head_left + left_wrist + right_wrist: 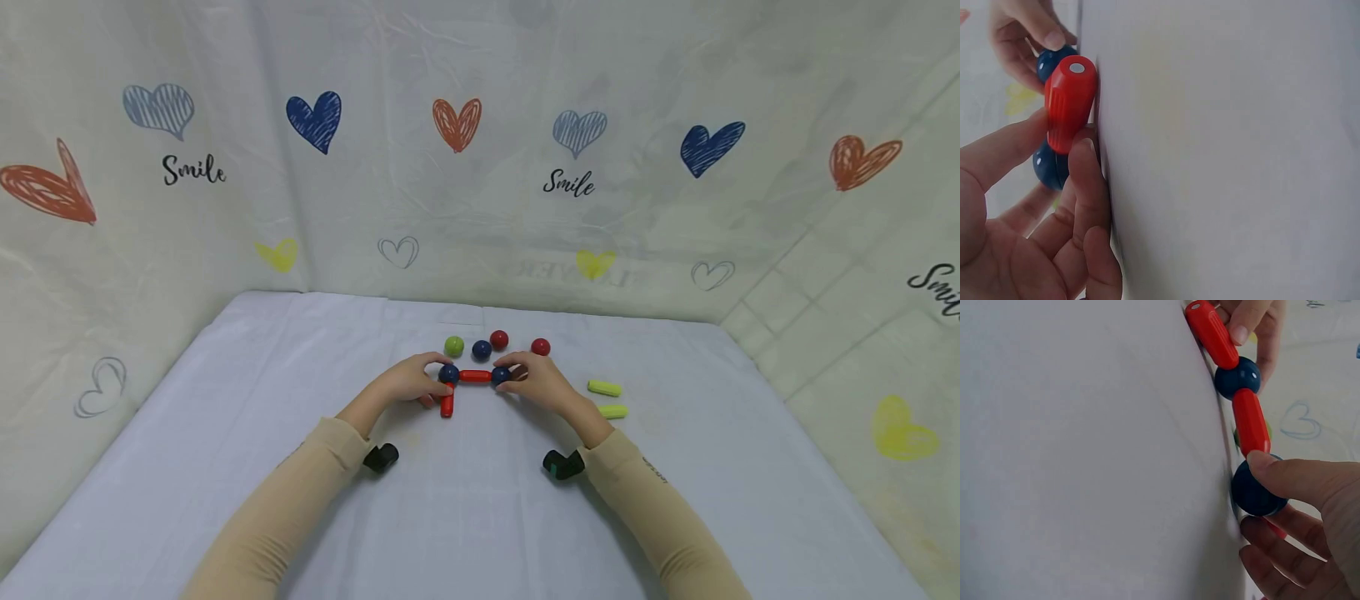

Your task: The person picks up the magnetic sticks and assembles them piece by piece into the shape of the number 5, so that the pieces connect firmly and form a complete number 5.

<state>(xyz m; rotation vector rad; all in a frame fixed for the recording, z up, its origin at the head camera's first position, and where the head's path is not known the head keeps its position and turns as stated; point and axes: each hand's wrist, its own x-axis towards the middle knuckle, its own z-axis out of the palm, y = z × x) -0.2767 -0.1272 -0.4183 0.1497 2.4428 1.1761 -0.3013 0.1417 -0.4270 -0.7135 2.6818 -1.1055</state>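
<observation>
Two red rods and two blue balls form an L-shaped piece low over the white tabletop. In the head view, one red rod (476,377) spans between the left blue ball (449,373) and the right blue ball (500,377). From the left ball the second red rod (447,406) points toward the person; its pale end dot shows in the left wrist view. My left hand (408,379) pinches the left ball between thumb and fingers. The right blue ball (1254,492) is pinched by my right hand (542,380), thumb near the rod's end. Fingers partly cover both balls.
Behind the piece lie a green ball (453,347), another blue ball (482,350) and two red balls, one central (499,339) and one right (540,347). Two yellow-green rods (604,388) lie right of my right hand. A printed cloth (480,217) hangs behind the table.
</observation>
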